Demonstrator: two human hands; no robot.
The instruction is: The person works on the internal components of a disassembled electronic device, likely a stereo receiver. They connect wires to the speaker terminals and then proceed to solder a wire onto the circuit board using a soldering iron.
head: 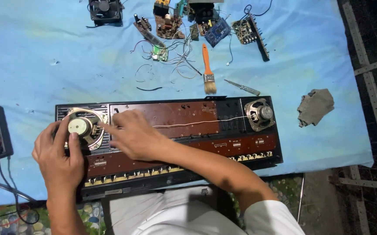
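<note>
Both hands (62, 152) (134, 135) around left speaker (83, 127)

I see a round speaker (84, 127) with a cream centre and metal frame, seated at the left end of a long black and brown radio chassis (175, 139) lying flat on the worktop. A thin white wire (197, 123) runs across it to a smaller grey speaker (260, 114) at the right end.
</note>
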